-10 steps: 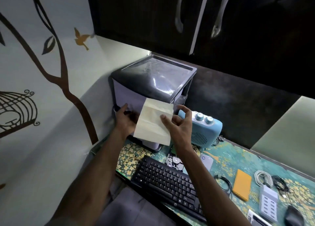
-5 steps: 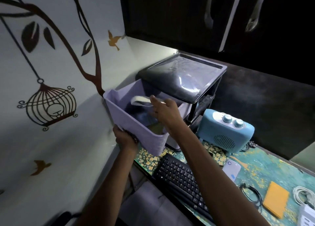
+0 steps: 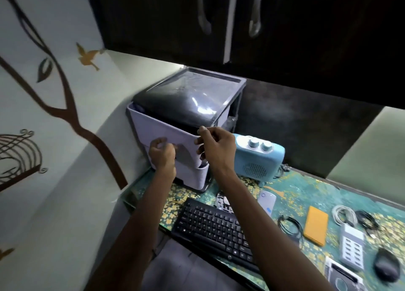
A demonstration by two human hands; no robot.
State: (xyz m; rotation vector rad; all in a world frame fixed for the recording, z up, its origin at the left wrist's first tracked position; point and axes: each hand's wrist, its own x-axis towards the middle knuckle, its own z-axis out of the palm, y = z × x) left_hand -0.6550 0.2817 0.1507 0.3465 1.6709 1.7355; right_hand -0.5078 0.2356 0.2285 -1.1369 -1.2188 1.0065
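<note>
A small drawer unit with a glossy black top [image 3: 186,102] stands in the corner of the patterned desk [image 3: 306,187]. Its upper lavender drawer [image 3: 157,128] sticks out a little from the frame. My left hand [image 3: 162,155] has its fingers curled on the drawer's front, at the handle. My right hand [image 3: 215,146] hovers at the drawer's right front corner with loosely curled fingers and holds nothing. A lower lavender drawer [image 3: 192,176] sits pushed in beneath. The paper is out of sight.
A light blue box with two knobs [image 3: 258,159] stands right of the unit. In front lie a black keyboard [image 3: 214,227], a white power bank [image 3: 266,202], an orange notebook [image 3: 315,225], cables [image 3: 289,225], a white multi-port strip [image 3: 351,244] and a mouse [image 3: 386,267]. Dark cabinet doors [image 3: 230,16] hang overhead.
My right hand laid the paper in the pulled-out drawer and came out with nothing in it. My left hand has pushed the drawer almost fully back into the unit.
</note>
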